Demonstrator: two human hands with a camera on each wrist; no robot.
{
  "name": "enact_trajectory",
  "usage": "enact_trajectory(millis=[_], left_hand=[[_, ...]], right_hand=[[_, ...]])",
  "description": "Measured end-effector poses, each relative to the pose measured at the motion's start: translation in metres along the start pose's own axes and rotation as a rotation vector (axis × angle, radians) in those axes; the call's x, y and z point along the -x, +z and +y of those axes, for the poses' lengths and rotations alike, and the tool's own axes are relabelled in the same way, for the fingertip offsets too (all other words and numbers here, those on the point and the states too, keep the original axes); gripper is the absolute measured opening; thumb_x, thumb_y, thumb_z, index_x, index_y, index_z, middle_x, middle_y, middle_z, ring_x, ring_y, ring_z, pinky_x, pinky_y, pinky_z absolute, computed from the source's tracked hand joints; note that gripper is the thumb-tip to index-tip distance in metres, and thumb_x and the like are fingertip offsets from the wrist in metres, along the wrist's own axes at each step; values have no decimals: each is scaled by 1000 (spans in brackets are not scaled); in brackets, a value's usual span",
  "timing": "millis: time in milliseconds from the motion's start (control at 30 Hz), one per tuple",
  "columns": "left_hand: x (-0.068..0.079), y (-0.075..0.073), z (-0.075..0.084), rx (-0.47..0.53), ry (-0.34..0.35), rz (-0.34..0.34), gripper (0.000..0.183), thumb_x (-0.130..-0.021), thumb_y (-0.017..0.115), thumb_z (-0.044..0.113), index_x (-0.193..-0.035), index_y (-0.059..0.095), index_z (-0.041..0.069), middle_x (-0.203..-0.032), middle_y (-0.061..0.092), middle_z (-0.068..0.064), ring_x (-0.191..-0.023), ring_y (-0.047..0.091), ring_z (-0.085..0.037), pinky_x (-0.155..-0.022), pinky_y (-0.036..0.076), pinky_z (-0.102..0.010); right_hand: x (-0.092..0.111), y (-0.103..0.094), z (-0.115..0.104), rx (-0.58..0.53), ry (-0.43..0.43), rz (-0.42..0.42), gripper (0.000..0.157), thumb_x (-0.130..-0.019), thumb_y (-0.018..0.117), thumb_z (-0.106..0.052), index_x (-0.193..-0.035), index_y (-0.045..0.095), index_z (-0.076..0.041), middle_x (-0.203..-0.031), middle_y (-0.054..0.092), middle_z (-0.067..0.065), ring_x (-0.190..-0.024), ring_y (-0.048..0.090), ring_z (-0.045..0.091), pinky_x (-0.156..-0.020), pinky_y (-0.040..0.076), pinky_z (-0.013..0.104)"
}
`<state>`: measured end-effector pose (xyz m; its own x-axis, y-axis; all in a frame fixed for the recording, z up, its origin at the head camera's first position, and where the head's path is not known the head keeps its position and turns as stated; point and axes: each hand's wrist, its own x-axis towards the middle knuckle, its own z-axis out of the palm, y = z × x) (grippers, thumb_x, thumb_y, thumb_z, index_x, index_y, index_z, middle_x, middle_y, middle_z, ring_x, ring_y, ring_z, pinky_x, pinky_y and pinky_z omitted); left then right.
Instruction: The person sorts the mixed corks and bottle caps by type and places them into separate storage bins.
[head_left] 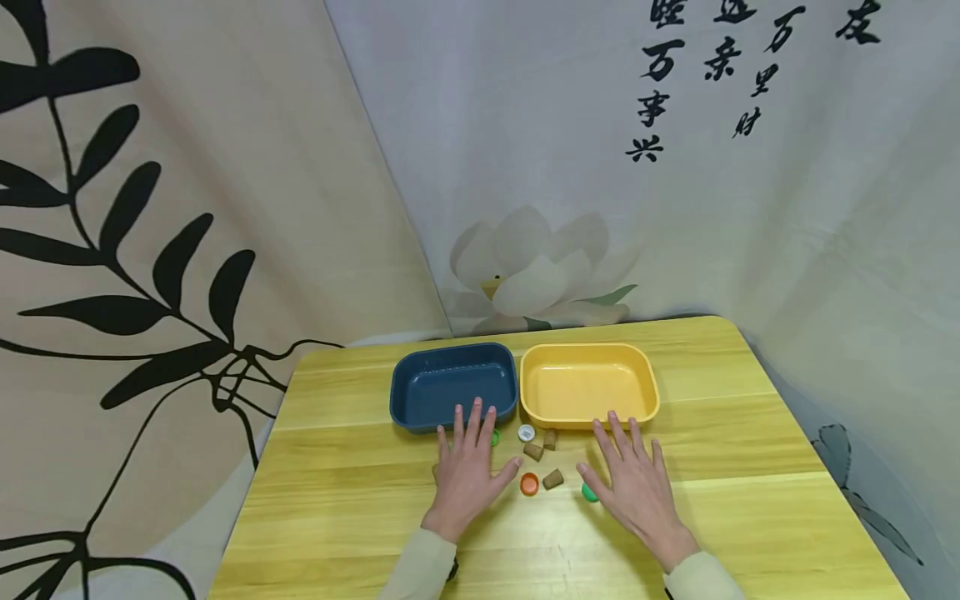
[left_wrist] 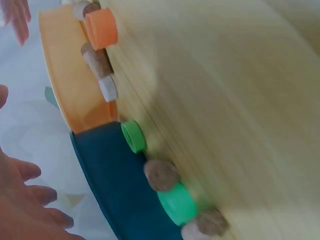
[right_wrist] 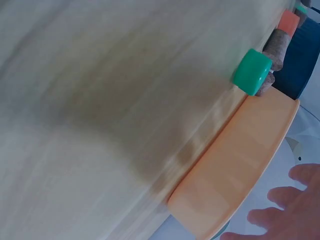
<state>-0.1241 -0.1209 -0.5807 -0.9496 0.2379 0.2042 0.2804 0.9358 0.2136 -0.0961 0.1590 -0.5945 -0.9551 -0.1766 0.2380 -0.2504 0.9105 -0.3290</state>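
My left hand (head_left: 468,475) hovers with fingers spread in front of the dark blue tray (head_left: 453,385), holding nothing. Likewise spread and holding nothing, my right hand (head_left: 636,492) is in front of the yellow tray (head_left: 588,383). Between the hands lie an orange bottle cap (head_left: 529,484), a white cap (head_left: 527,432) and several corks (head_left: 552,479). A green cap (head_left: 589,493) sits partly hidden beside the right thumb. Near the left hand, the left wrist view shows a pale green cap (left_wrist: 133,136), a brighter green cap (left_wrist: 178,205) and corks (left_wrist: 161,175).
Both trays stand side by side near the back edge of the wooden table (head_left: 750,500). Behind the table hangs a white cloth (head_left: 525,150) with a flower and characters; a beige cloth (head_left: 315,208) with black leaves is at the left.
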Motion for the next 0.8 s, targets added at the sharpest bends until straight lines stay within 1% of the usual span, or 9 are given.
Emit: enact_trajectory(millis=[167, 233, 333, 500, 600, 700, 800], left_hand=[[-12, 2, 10, 3, 55, 7, 89, -88, 49, 69, -156, 20, 19, -162, 8, -6, -146, 4, -37, -106, 12, -69], [-18, 3, 14, -1, 69, 3, 89, -88, 49, 68, -156, 20, 20, -162, 7, -5, -146, 4, -36, -106, 12, -70], [-26, 4, 18, -2, 88, -3, 88, -88, 49, 68, -156, 20, 19, -162, 8, -5, -146, 4, -36, -106, 10, -70], [-37, 8, 24, -48, 115, -23, 89, -89, 39, 73, -156, 23, 17, -162, 11, -6, -146, 7, -36, -106, 10, -70], [-44, 13, 27, -70, 132, -38, 89, -89, 38, 73, -155, 23, 15, -161, 13, -6, -146, 9, -34, -107, 9, -70], [-50, 17, 30, -81, 147, -51, 90, -89, 42, 71, -155, 23, 14, -161, 13, -6, -146, 10, -30, -107, 6, -70], [-55, 21, 31, -89, 152, -70, 90, -90, 41, 71, -155, 22, 12, -161, 13, -6, -147, 11, -27, -107, 4, -70]], right_hand=[[5, -2, -1, 8, -5, -1, 75, -94, 43, -63, -155, 26, -21, -160, 17, 7, -144, 14, 38, -108, 7, 67], [6, -2, 0, 13, -7, -5, 75, -94, 42, -63, -155, 26, -21, -161, 14, 6, -144, 14, 39, -108, 9, 67], [8, -2, 0, 18, -12, -7, 75, -94, 42, -63, -154, 28, -20, -161, 12, 4, -145, 14, 38, -107, 11, 68], [12, -3, 1, 28, -23, -7, 76, -94, 43, -63, -154, 29, -19, -161, 12, 4, -145, 13, 37, -106, 15, 68], [14, -3, 4, 37, -20, -12, 76, -94, 43, -64, -154, 29, -19, -161, 13, 5, -145, 14, 36, -106, 15, 68], [15, -3, 6, 44, -17, -18, 77, -93, 42, -66, -153, 31, -18, -160, 18, 7, -144, 16, 36, -106, 14, 68], [17, -3, 7, 52, -17, -27, 78, -92, 43, -67, -152, 35, -17, -157, 25, 9, -143, 19, 37, -106, 14, 68]])
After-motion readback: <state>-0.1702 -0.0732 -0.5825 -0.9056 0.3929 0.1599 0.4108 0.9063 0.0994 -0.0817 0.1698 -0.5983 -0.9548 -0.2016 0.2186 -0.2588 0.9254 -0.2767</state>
